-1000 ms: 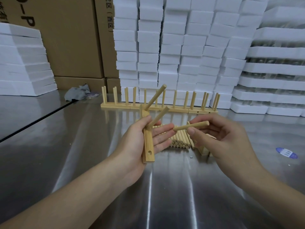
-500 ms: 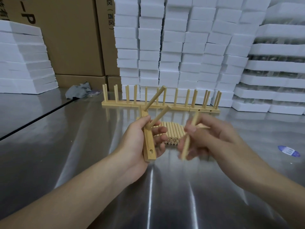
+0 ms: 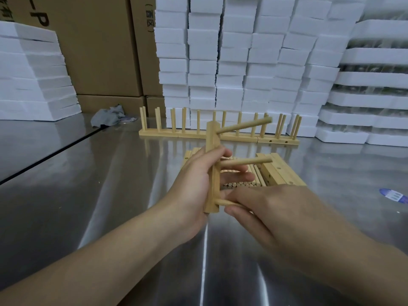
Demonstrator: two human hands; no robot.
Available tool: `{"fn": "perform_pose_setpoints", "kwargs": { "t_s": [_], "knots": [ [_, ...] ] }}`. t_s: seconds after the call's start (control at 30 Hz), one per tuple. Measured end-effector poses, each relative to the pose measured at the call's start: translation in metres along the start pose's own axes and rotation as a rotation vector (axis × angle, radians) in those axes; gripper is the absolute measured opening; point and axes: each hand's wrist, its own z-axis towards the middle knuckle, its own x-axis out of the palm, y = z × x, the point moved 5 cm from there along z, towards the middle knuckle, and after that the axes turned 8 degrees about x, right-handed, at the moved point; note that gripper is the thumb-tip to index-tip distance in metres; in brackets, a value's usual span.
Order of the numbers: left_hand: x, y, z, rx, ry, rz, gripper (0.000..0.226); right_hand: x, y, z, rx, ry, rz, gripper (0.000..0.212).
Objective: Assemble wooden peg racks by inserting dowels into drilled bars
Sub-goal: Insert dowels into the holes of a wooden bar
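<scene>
My left hand [image 3: 194, 184] grips a drilled wooden bar [image 3: 212, 171], held upright over the metal table. Two dowels stick out of it to the right, an upper dowel [image 3: 245, 127] and a middle dowel [image 3: 247, 162]. My right hand [image 3: 265, 208] pinches a third dowel [image 3: 223, 202] whose tip sits in the bar's lowest hole. Behind my hands lie a pile of loose dowels [image 3: 240, 184] and a few bare drilled bars [image 3: 278, 173].
A row of finished peg racks [image 3: 220, 134] stands across the table further back. White foam blocks [image 3: 242, 58] and cardboard boxes [image 3: 99, 45] are stacked behind. A grey rag [image 3: 108, 118] lies at the back left, a blue sticker [image 3: 395, 195] at the right.
My right hand has brought the loose dowel down and pushed its tip into the bar's bottom hole. My left hand has turned the bar so its dowels point right.
</scene>
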Motion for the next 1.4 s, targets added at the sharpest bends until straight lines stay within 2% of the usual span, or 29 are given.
{"fn": "perform_pose_setpoints", "kwargs": {
  "t_s": [0.13,0.27,0.3,0.33,0.4,0.43,0.47,0.5,0.53,0.67,0.7,0.77,0.87,0.97,1.03,1.1,1.13,1.17,1.2,1.23,1.33,1.4],
  "knots": [
    [0.005,-0.002,-0.004,0.076,0.05,0.111,0.02,0.002,0.004,-0.003,-0.071,-0.024,-0.058,0.056],
    [0.008,-0.004,-0.007,0.157,0.098,0.169,0.023,0.005,0.003,-0.004,-0.099,-0.098,0.074,0.038],
    [0.008,-0.005,-0.008,0.187,0.109,0.193,0.024,0.009,0.001,-0.003,-0.059,-0.065,0.221,0.033],
    [0.009,-0.006,-0.009,0.223,0.118,0.215,0.025,0.014,-0.005,-0.002,0.055,0.012,0.49,0.032],
    [0.01,-0.009,-0.011,0.297,0.13,0.236,0.028,0.031,-0.014,-0.002,0.419,0.257,1.192,0.035],
    [0.011,-0.011,-0.011,0.318,0.137,0.235,0.029,0.035,-0.013,-0.003,0.537,0.346,1.387,0.035],
    [0.012,-0.012,-0.011,0.325,0.141,0.229,0.03,0.037,-0.012,-0.002,0.553,0.379,1.427,0.035],
    [0.012,-0.012,-0.01,0.32,0.135,0.223,0.032,0.037,-0.013,-0.001,0.521,0.38,1.37,0.035],
    [0.011,-0.012,-0.009,0.305,0.118,0.217,0.034,0.034,-0.015,0.002,0.442,0.334,1.211,0.036],
    [0.002,-0.005,-0.005,0.166,-0.002,0.221,0.033,0.017,-0.02,0.002,0.134,-0.045,0.274,0.038],
    [-0.001,-0.003,-0.004,0.125,-0.03,0.221,0.033,0.013,-0.019,0.002,0.09,-0.085,0.147,0.039],
    [-0.005,-0.002,-0.002,0.057,-0.06,0.215,0.033,0.007,-0.018,0.004,0.014,-0.094,0.105,0.033],
    [-0.007,-0.005,-0.001,0.036,-0.054,0.234,0.034,0.004,-0.013,0.006,-0.072,-0.063,0.186,0.019],
    [-0.003,-0.002,-0.005,0.043,-0.022,0.214,0.035,0.009,-0.009,0.007,-0.12,-0.057,0.451,0.033],
    [0.001,-0.004,-0.007,0.14,0.0,0.249,0.035,0.023,-0.015,0.006,-0.015,0.114,0.797,0.033],
    [0.007,-0.01,-0.008,0.293,0.063,0.324,0.033,0.038,-0.019,0.005,0.222,0.428,1.245,0.039],
    [0.011,-0.013,-0.009,0.342,0.106,0.349,0.031,0.042,-0.018,0.004,0.301,0.532,1.364,0.04],
    [0.012,-0.015,-0.01,0.366,0.136,0.358,0.031,0.043,-0.019,0.004,0.322,0.562,1.38,0.04],
    [0.012,-0.015,-0.01,0.374,0.14,0.359,0.031,0.042,-0.021,0.005,0.301,0.527,1.302,0.041],
    [0.01,-0.014,-0.01,0.367,0.11,0.357,0.033,0.038,-0.023,0.007,0.248,0.432,1.119,0.042],
    [-0.002,-0.008,-0.008,0.274,-0.115,0.31,0.035,0.019,-0.019,0.005,0.009,0.001,0.278,0.037],
    [-0.007,-0.007,-0.008,0.244,-0.241,0.256,0.034,0.012,-0.006,0.001,-0.072,-0.158,-0.059,0.026]
  ]
}}
